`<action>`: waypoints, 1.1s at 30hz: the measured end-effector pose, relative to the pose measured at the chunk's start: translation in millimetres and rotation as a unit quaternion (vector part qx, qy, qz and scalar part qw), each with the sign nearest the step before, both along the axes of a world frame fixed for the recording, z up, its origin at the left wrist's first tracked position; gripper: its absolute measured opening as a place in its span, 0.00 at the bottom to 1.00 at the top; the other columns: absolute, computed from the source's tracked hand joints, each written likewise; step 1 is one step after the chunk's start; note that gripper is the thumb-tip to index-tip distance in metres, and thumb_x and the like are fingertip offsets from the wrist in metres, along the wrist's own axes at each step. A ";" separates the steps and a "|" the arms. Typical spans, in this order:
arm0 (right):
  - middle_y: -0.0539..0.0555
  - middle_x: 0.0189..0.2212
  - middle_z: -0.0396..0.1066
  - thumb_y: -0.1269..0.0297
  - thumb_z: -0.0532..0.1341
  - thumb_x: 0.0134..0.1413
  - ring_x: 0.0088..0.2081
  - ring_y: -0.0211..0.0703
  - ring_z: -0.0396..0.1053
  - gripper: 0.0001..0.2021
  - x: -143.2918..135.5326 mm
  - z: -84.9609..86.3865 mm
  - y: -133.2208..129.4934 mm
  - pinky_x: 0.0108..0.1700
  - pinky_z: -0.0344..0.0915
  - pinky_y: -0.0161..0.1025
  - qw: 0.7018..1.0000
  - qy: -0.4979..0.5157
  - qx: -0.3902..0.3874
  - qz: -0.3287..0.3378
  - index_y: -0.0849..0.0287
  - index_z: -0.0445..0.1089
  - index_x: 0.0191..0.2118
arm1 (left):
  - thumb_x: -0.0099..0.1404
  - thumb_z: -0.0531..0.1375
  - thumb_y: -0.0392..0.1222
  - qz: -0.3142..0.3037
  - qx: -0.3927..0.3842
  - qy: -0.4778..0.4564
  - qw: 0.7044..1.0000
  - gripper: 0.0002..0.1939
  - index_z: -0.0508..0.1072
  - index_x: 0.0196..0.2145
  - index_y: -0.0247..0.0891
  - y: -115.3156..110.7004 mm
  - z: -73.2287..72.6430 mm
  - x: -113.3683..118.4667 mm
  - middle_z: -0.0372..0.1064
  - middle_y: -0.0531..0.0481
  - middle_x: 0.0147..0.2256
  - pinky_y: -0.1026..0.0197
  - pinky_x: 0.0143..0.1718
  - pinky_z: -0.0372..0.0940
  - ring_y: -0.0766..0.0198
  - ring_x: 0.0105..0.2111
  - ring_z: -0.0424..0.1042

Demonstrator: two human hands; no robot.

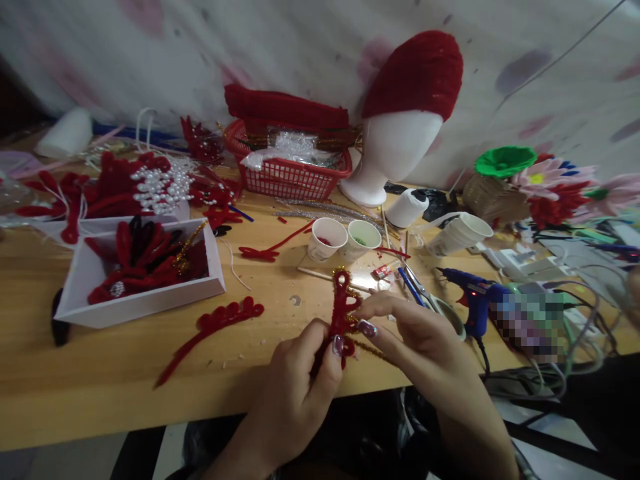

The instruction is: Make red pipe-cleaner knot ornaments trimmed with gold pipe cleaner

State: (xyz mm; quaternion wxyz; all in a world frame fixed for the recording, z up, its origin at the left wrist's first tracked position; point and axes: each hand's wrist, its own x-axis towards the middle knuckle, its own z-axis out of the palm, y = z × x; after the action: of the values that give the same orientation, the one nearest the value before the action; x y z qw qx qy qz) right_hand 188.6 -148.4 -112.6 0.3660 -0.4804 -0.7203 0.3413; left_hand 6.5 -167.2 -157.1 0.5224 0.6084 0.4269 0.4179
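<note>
My left hand (310,380) grips a red pipe-cleaner piece (341,303) bent into loops, its thumb pressed on the lower part. Gold pipe cleaner (373,350) edges the top loop and trails off to the right beneath my other hand. The fingers of my right hand (410,333) pinch the gold strand at the piece's right side. On the table to the left lies a second looped red pipe-cleaner piece (220,319), with a long tail.
A white box (150,303) of red and black pieces stands left. Two paper cups (327,241) hold small beads. Scissors (427,293) and a blue glue gun (475,300) lie right. Behind are a red basket (295,177) and a white foam head (395,147) wearing a red cap.
</note>
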 end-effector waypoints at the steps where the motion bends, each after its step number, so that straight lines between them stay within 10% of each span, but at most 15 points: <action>1: 0.50 0.36 0.76 0.64 0.63 0.62 0.41 0.41 0.73 0.03 -1.9 -1.8 -0.2 0.43 0.70 0.36 1.000 0.014 -0.005 0.004 0.53 0.75 0.40 | 0.72 0.50 0.41 -0.007 0.004 0.009 1.000 0.11 0.68 0.33 0.41 -0.1 -0.2 -1.0 0.68 0.54 0.25 0.64 0.28 0.60 0.65 0.25 0.67; 16: 0.52 0.38 0.79 0.63 0.59 0.65 0.43 0.43 0.76 0.08 -3.2 -0.2 0.2 0.45 0.71 0.38 1.000 -0.012 0.011 -0.026 0.52 0.77 0.41 | 0.72 0.50 0.51 0.021 -0.095 -0.045 0.994 0.17 0.63 0.28 0.42 -2.7 -7.0 -5.2 0.60 0.55 0.23 0.64 0.28 0.60 0.65 0.25 0.60; 33: 0.48 0.31 0.74 0.77 0.57 0.61 0.36 0.40 0.70 0.10 -12.6 13.0 -15.7 0.65 0.45 0.53 0.934 -0.275 0.228 0.018 0.54 0.69 0.41 | 0.69 0.54 0.59 0.068 -0.151 -0.081 0.983 0.19 0.68 0.31 0.41 -14.9 -6.7 -5.8 0.65 0.51 0.25 0.62 0.31 0.66 0.63 0.27 0.64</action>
State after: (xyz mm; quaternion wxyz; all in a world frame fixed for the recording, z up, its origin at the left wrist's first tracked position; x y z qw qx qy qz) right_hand 176.0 -164.1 -99.7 0.2469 -0.4458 -0.8599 0.0293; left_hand 0.8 -182.0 -163.8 0.6113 0.4563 0.4815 0.4316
